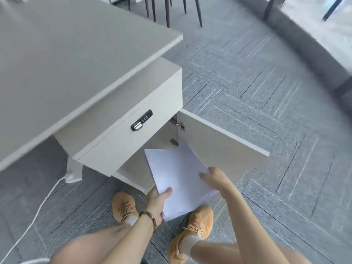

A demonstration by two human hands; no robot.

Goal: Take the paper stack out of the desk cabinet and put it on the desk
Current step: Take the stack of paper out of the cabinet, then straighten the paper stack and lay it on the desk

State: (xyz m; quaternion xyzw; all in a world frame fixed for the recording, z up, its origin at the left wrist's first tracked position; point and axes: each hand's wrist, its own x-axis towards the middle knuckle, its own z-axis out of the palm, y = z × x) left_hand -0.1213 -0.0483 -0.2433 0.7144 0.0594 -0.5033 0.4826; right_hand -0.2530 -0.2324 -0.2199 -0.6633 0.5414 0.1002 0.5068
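Below the drawer front, at about six o'clock from the combination lock [142,120], the paper stack [178,180] is held in the air in front of the open cabinet [129,141], tilted, clear of the shelf and above the orange sneakers [124,205]. The left hand [157,203], with a beaded bracelet [150,219] on its wrist, is closed on the stack's near left edge, thumb on top. The right hand [214,178] clasps the right edge at three o'clock, fingers curled over the top sheet. The cabinet door [221,141] stands swung open toward two o'clock. The grey desk [66,60] spreads from nine to eleven o'clock, above the cabinet. A white cable [38,210] trails across the carpet [257,92] at seven o'clock.
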